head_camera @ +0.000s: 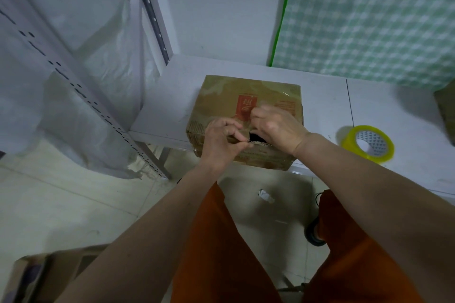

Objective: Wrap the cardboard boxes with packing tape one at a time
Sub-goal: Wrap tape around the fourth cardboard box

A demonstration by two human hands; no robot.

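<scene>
A brown cardboard box with a red printed label lies on the white table, overhanging its near edge. Glossy tape covers its far top. My left hand pinches the edge of the box's near flap, fingers closed on the cardboard. My right hand presses down on the flap beside it, over a dark gap in the box's near side. A roll of yellowish clear packing tape lies flat on the table to the right of the box, apart from both hands.
A grey metal shelving frame draped in clear plastic stands at the left. A green checked cloth hangs behind the table. Another cardboard box sits at the far right edge, and a third cardboard box on the floor at bottom left.
</scene>
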